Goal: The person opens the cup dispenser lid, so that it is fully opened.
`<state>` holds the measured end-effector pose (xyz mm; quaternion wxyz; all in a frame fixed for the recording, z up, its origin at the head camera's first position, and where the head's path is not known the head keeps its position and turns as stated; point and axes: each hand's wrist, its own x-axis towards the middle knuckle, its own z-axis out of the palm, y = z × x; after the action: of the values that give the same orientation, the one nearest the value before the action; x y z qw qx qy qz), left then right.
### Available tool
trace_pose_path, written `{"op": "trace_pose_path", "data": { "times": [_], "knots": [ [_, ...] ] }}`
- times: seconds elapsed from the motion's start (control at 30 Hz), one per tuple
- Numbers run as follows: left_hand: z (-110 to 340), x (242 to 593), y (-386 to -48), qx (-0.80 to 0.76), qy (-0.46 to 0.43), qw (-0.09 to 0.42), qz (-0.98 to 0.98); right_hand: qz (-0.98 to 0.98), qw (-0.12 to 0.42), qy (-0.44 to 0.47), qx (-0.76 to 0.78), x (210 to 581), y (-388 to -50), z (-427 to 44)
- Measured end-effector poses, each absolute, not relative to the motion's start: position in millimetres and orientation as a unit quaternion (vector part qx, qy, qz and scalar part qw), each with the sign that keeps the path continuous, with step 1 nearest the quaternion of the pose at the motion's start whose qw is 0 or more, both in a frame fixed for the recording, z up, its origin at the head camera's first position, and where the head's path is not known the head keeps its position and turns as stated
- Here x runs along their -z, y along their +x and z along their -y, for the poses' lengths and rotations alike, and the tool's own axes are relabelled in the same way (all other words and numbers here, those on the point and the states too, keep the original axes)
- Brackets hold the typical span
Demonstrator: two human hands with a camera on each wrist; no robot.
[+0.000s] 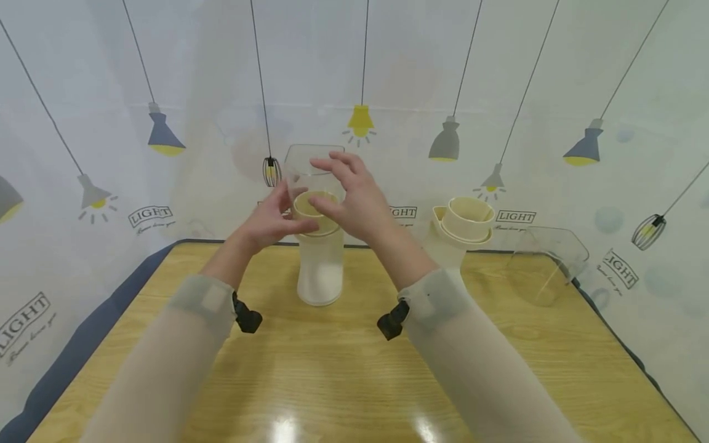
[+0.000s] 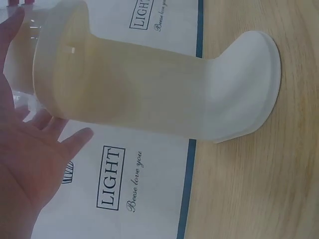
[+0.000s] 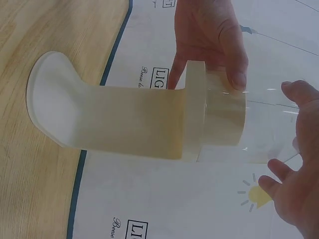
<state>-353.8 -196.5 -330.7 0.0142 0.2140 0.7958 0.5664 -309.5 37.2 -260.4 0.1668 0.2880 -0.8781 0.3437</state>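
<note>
A tall cream plastic stand (image 1: 320, 271) with a round collar is upright on the table. A clear plastic container (image 1: 310, 161) sits over its collar, see-through, with the cream ring visible inside. My left hand (image 1: 271, 216) holds the container's lower end from the left, thumb in front and other fingers behind. The right hand (image 1: 360, 200) curves around the container's right side higher up, thumb and fingers spread apart. In the right wrist view, the left thumb (image 3: 235, 69) lies against the container's wall beside the ring. How firmly the right fingers press is unclear.
A second cream stand (image 1: 468, 223), with a spouted top, is to the right, partly behind my right forearm. Farther right lies another clear container (image 1: 545, 274) on the wooden table (image 1: 332, 381). A lamp-printed cloth (image 1: 399, 55) hangs behind the table.
</note>
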Motion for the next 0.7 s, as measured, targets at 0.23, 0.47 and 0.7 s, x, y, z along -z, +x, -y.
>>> {"op": "trace_pose_path", "data": {
  "times": [0.23,0.47,0.7],
  "knots": [
    [195.4,344.0,-353.7,-0.555,0.195,0.004,-0.809,0.872,0.182,0.274,-0.361,267.2,-308.0,-31.7],
    [188.1,358.4,-345.6,-0.56,0.18,-0.024,-0.808,0.865,0.195,0.278,-0.369,272.0,-310.5,-33.6],
    [180.6,366.5,-333.8,-0.567,0.172,-0.052,-0.804,0.858,0.196,0.278,-0.384,274.9,-308.5,-35.9]
  ]
}}
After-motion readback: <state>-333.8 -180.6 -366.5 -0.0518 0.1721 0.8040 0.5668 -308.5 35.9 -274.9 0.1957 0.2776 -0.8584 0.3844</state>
